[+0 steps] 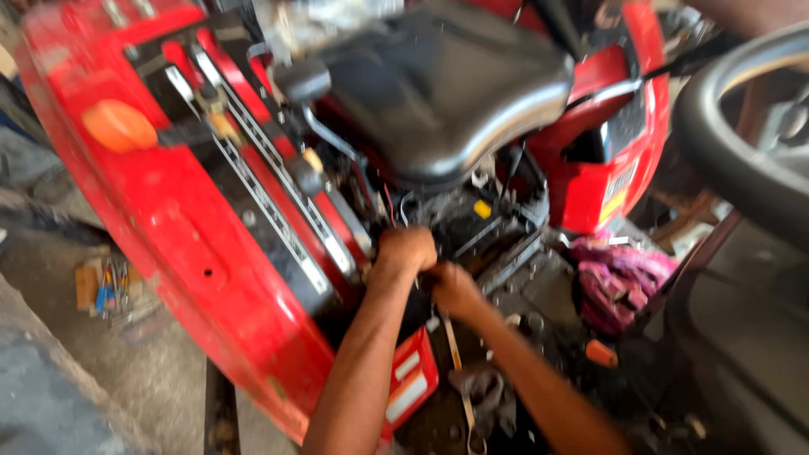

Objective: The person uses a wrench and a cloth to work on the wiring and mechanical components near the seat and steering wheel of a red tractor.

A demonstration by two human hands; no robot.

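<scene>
— Fingers of the left hand (408, 250) are curling into a closed fist just under the front edge of the black seat (447, 84), where thin wires (390, 206) are coming down. I think they are gripping something small there, but motion blur is hiding what it is.

— And the right hand (455, 288)?

— It is sitting just beside the left one, almost touching it, with its fingers bent inward too. Whether they are pinching a part or only pressing on it, I cannot tell. Both hands are working at the same dark opening below the seat, between the red fender (181, 227) and the black floor plate (539, 278).

— Why are both so close together?

— Probably because one hand is steadying the part while the other is acting on it; the space there is narrow, so the forearms are coming in side by side from below.

— What is lying around them?

— A long metal tool (462, 379), maybe a wrench, is lying on the machine floor just below the right wrist, near a grey rag (487, 392), likely kept within easy reach. A pink cloth (619, 282) is bunching up at the right edge of the floor plate. An orange lever knob (120, 126) is standing on the fender's upper left, and the steering wheel (742, 160) is filling the right corner. Some small tools (105, 291) are resting on the ground at the left, well apart from the hands.
</scene>
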